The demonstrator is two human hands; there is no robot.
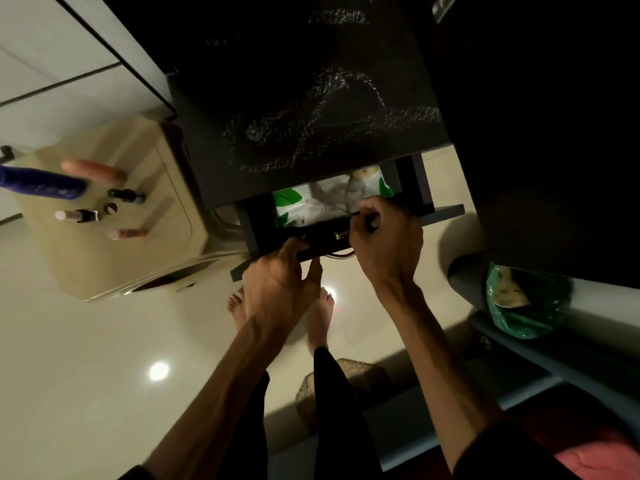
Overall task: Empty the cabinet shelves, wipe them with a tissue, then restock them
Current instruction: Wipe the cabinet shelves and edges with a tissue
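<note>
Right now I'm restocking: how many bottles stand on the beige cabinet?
5: blue bottle, peach bottle, dark bottle, black-capped bottle, small pink bottle. Others may be out of frame.

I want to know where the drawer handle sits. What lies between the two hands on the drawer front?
In the head view, the metal handle and a small brass fitting lie on the drawer front between the left hand and right hand.

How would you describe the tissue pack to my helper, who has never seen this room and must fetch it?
Find the dark cabinet beside the beige unit; its drawer is pulled open just below the top. Inside lies the tissue pack, under the right hand. It is the only white wrapper with green leaf prints there.
</note>
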